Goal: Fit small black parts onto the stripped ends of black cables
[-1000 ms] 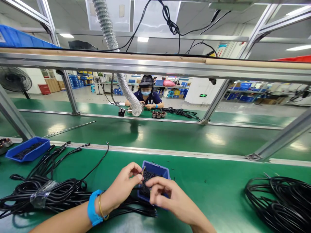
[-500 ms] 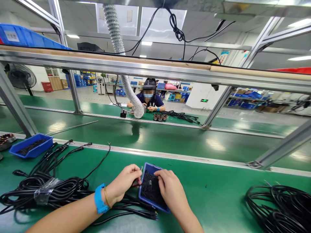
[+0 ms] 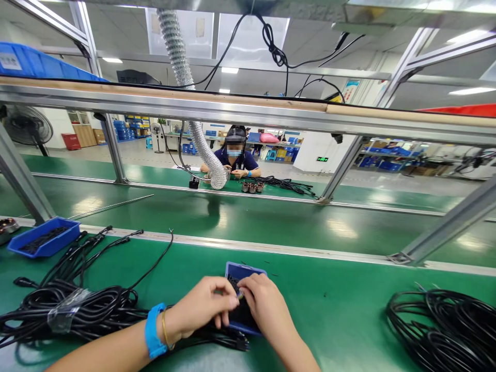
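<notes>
My left hand point(image 3: 203, 305), with a blue wristband and a bangle, pinches the stripped end of a black cable; its thin coloured wires point(image 3: 241, 295) show at the fingertips. Over the right side of a small blue tray point(image 3: 246, 267) my right hand point(image 3: 269, 305) is closed, fingertips meeting those wires. Whether it also grips a small black piece is hidden. Small black tube-like pieces point(image 3: 233, 282) fill the tray. Below the left wrist lie more black cable ends point(image 3: 236, 341).
Coiled black cables point(image 3: 34, 310), taped together, lie at left, and another coil point(image 3: 445, 325) at right. A second blue bin point(image 3: 46, 240) stands at far left. A metal frame point(image 3: 232, 111) crosses above the bench. Opposite, a person point(image 3: 234, 155) sits beyond a silver duct point(image 3: 199, 139).
My left hand has moved right, over the tray, bringing the wire end to my right fingertips. My right fingers have drawn together. The view has shifted slightly.
</notes>
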The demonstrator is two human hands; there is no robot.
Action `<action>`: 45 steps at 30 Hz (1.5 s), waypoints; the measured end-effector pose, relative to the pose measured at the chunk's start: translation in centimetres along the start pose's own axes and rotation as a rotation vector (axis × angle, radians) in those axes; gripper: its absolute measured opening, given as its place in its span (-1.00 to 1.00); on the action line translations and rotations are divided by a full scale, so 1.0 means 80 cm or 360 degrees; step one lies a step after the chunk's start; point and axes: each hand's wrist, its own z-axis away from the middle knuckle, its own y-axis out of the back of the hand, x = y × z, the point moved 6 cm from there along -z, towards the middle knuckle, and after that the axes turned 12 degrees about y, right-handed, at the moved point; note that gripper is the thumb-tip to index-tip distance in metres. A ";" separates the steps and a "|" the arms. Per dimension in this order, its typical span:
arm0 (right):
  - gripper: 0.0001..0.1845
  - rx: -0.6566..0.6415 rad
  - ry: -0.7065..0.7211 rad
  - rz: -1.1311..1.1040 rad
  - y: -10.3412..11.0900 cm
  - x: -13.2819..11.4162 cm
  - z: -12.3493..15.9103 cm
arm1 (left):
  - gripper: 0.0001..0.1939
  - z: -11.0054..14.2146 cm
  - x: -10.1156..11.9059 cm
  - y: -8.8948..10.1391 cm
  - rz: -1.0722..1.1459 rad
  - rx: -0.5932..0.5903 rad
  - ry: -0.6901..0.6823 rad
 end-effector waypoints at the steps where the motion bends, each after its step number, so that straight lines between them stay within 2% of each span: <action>1: -0.71 0.0051 -0.0025 -0.0031 0.002 0.002 0.003 | -0.75 -0.005 0.002 0.010 0.0112 0.0134 -0.0027; 2: -0.71 0.0098 -0.0049 -0.0063 0.003 0.005 0.005 | -0.75 -0.010 0.003 0.017 0.0185 0.0223 -0.0048; 4: -0.75 0.0174 -0.0088 -0.0129 0.002 0.009 0.010 | -0.76 -0.016 0.003 0.025 0.0238 0.0282 -0.0048; 7: -0.80 0.0258 -0.0140 -0.0217 0.001 0.013 0.014 | -0.78 -0.017 0.002 0.030 0.0159 0.0349 -0.0052; 10: -0.75 0.0332 -0.0189 -0.0319 0.003 0.014 0.016 | -0.77 -0.017 0.001 0.031 0.0080 0.0407 -0.0096; 15: -0.68 0.0502 -0.0295 -0.0895 0.010 0.007 0.017 | -0.73 -0.021 -0.005 0.029 0.0086 0.0367 -0.0092; 19: -0.65 0.0612 -0.0365 -0.1127 0.014 0.002 0.018 | -0.70 -0.020 -0.003 0.025 0.0062 0.0307 -0.0089; 27: -0.62 0.0624 -0.0369 -0.1181 0.015 0.001 0.018 | -0.71 -0.016 -0.001 0.021 0.0026 0.0291 -0.0068; 35: -0.52 0.0377 -0.0430 -0.1471 -0.008 -0.005 0.013 | -0.74 -0.015 0.000 0.023 0.0037 0.0311 -0.0045; 40: -0.51 0.0566 -0.0523 -0.1432 -0.004 0.003 0.015 | -0.76 -0.017 -0.005 0.022 0.0166 0.0280 0.0050; 45: -0.54 0.0729 -0.0567 -0.1374 0.009 0.004 0.019 | -0.77 -0.016 -0.006 0.018 0.0141 0.0222 0.0102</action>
